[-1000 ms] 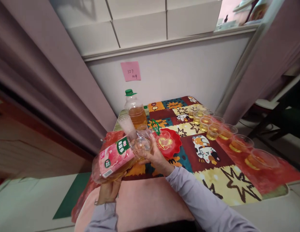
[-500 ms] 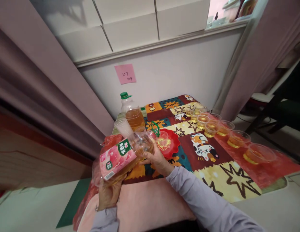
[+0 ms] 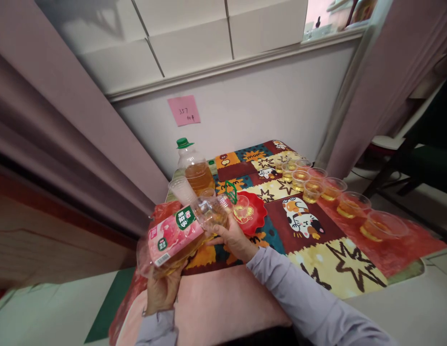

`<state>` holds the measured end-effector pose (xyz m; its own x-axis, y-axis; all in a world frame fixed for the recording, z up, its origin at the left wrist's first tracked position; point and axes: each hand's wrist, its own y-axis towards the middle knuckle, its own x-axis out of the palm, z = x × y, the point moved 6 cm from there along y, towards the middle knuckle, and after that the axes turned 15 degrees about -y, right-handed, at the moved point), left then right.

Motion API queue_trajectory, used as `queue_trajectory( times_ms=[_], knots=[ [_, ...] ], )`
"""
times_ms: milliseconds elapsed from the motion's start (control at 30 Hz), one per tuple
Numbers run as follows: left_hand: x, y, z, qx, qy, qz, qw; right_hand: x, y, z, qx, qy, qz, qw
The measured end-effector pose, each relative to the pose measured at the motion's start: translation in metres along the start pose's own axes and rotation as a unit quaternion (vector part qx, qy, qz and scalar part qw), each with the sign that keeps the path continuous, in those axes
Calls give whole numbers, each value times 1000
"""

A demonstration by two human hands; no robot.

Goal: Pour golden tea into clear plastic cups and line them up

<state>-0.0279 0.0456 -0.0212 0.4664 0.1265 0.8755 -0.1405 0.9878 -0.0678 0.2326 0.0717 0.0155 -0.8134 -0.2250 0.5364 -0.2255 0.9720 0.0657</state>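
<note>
My left hand (image 3: 162, 288) grips the base of a large clear bottle with a pink label (image 3: 173, 238), tipped on its side with the neck pointing right. My right hand (image 3: 232, 238) is wrapped around the bottle's upper part near the neck. A green cap ring (image 3: 230, 191) hangs at the mouth, just above a clear cup (image 3: 242, 205) on a red plate (image 3: 257, 211). Amber liquid lies in the tipped bottle.
A second bottle with a green cap (image 3: 194, 168) and a stack of clear cups (image 3: 182, 190) stand behind. A row of several filled cups (image 3: 327, 190) runs along the right of the patterned tablecloth (image 3: 334, 259). Pink note (image 3: 183, 110) on the wall; curtains at both sides.
The view has shifted slightly; the bottle stays tipped toward the cup on the red plate, both hands keep their grip.
</note>
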Motion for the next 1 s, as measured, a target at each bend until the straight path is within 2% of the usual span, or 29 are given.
queue_trajectory(
  times_ms=[233,600,867,1000],
  knots=[
    [-11,4,-1,-15,-13,-36,999,-1,-1,2,3,-6,13,1000],
    [-16,6,-3,-46,-41,-38,997,-1,-2,-1,0,-9,11,1000],
    [-24,7,-3,-39,-27,-39,998,0,-3,-4,-5,-3,1,1000],
    [-23,7,-5,-41,-26,-46,998,-1,-3,-3,6,4,18,1000]
  ],
)
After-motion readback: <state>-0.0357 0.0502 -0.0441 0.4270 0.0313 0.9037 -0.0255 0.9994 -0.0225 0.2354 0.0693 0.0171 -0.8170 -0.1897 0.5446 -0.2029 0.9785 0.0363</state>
